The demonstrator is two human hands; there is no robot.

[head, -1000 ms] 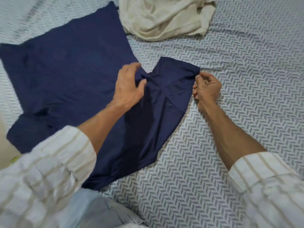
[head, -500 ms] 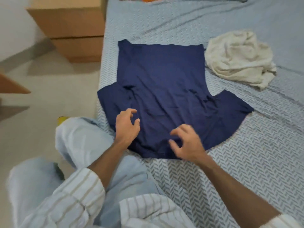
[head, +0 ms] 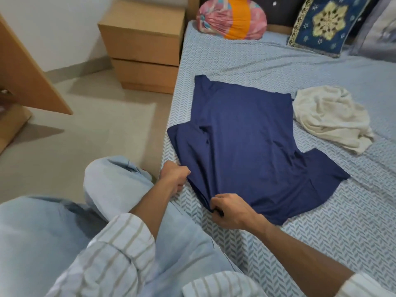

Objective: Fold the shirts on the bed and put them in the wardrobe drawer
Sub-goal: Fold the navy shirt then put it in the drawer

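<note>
A navy T-shirt (head: pixel 246 151) is lying spread on the herringbone-patterned bedsheet (head: pixel 321 232) near the bed's edge, a crumpled cream shirt (head: pixel 330 121) just beside it. A wooden nightstand (head: pixel 143 46) and cushions (head: pixel 321 24) are being seen beyond. The shirt's near edge is being gripped by the left hand (head: pixel 173 179) and pinched by the right hand (head: pixel 231 211). Half a second ago both hands were hovering with fingers spread over the fabric.

Wooden nightstand (head: pixel 142 46) on beige floor (head: pixel 102 116), white wall (head: pixel 53 24).
</note>
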